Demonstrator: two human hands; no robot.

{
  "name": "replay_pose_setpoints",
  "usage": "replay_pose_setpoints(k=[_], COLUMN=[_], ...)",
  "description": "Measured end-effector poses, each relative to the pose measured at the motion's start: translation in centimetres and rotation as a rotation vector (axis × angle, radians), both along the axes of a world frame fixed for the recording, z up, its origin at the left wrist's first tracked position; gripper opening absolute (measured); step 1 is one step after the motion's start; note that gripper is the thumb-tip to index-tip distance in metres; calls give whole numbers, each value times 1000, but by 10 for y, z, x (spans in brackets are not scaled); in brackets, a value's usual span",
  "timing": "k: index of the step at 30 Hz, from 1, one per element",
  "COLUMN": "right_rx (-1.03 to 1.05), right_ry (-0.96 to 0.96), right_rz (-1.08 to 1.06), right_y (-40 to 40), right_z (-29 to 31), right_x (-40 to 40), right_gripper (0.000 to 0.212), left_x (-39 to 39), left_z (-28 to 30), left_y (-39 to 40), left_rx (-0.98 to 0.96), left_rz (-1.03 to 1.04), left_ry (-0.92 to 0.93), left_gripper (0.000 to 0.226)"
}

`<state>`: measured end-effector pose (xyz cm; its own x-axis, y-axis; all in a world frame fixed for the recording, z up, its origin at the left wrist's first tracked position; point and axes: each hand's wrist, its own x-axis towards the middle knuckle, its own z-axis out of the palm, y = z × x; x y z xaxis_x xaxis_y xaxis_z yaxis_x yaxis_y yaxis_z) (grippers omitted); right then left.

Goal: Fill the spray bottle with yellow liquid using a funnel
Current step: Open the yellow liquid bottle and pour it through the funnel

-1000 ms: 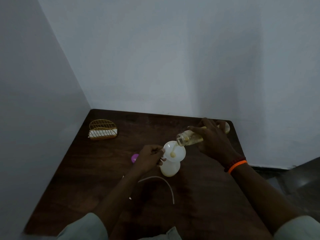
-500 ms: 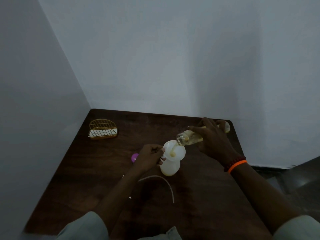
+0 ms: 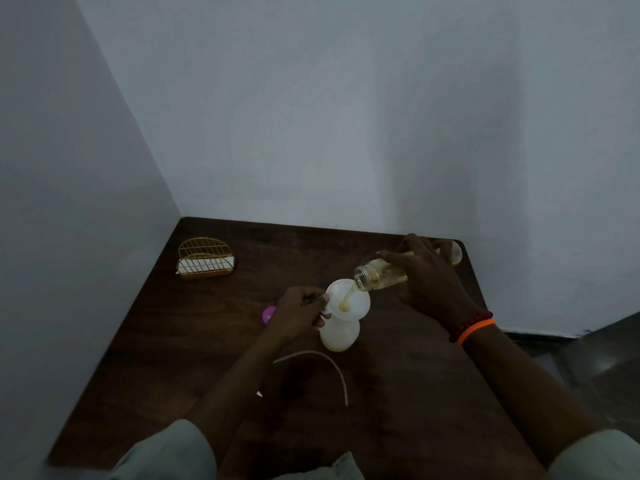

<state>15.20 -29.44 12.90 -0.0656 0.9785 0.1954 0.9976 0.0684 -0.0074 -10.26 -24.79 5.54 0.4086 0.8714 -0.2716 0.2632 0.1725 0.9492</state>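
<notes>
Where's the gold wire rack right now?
In the head view, the gold wire rack sits at the table's far left corner, beyond the left hand.

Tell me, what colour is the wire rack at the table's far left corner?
Golden yellow; the small wire rack shows best in the head view.

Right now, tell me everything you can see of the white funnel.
The white funnel looks like smooth, opaque plastic, with a wide round bowl narrowing downward. It sits upright in the neck of the pale spray bottle standing on the dark wooden table. The left hand pinches its near-left rim. A thin stream of yellow liquid runs into it from the tilted clear bottle gripped by the right hand, pooling at the bowl's centre. Its stem is hidden.
</notes>
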Motion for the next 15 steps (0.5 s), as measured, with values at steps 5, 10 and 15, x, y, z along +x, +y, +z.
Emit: replay_pose_setpoints(k=[5,10,15], right_rx=[-10,-8,-16], right_ry=[-15,-17,-25], right_rz=[-11,-11,-10], right_y=[1,1,2], right_z=[2,3,3], right_x=[0,0,-1], right_gripper=[65,65,65], left_x=[-1,0,0], left_z=[-1,1,0], left_y=[0,-1,-2], left_rx=[-5,-6,-10], left_rz=[-6,4,3], left_ry=[-1,-13,-17], left_gripper=[21,20,20])
